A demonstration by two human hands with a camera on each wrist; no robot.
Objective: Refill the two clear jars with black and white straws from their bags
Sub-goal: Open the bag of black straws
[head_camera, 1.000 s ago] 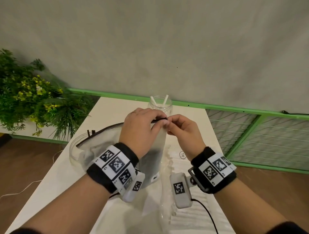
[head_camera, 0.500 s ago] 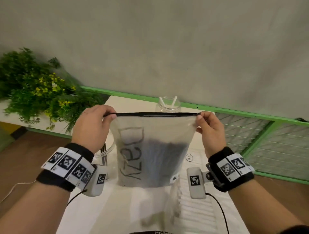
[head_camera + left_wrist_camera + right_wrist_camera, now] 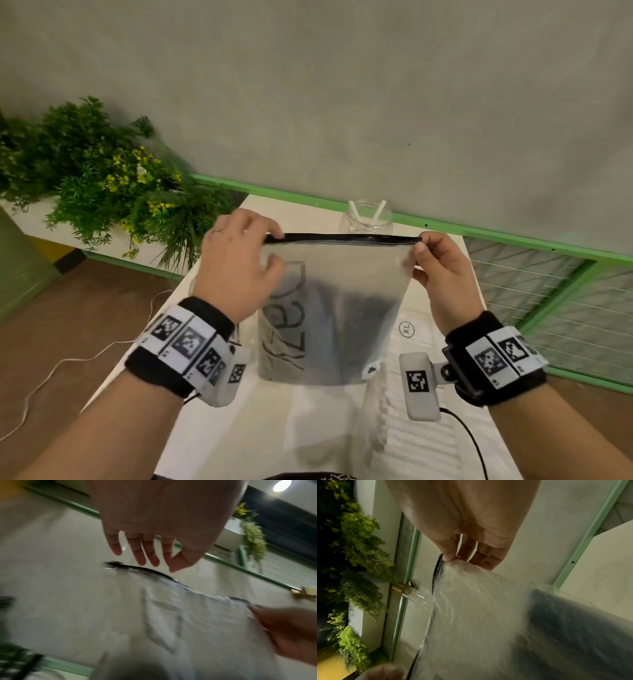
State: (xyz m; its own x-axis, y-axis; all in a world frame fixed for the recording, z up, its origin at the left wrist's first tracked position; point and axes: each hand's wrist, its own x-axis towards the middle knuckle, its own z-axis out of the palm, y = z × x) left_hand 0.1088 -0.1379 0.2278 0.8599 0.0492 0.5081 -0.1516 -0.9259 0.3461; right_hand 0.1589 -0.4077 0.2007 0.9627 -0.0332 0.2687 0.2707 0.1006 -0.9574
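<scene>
Where dark, frosted bag (image 3: 342,308) translucent

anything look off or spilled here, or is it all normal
Nothing is spilled or damaged. The frosted bag hangs upright, its black zip strip level, with the dark straws sunk to the bottom. Only the right hand pinches a top corner; the left hand is at the other corner, fingers loose. The jar behind stands upright.

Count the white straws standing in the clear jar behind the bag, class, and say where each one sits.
2. In the clear jar, one white straw leans left and the other white straw leans right. The frosted bag covers the jar's lower part, so more may be hidden.
</scene>
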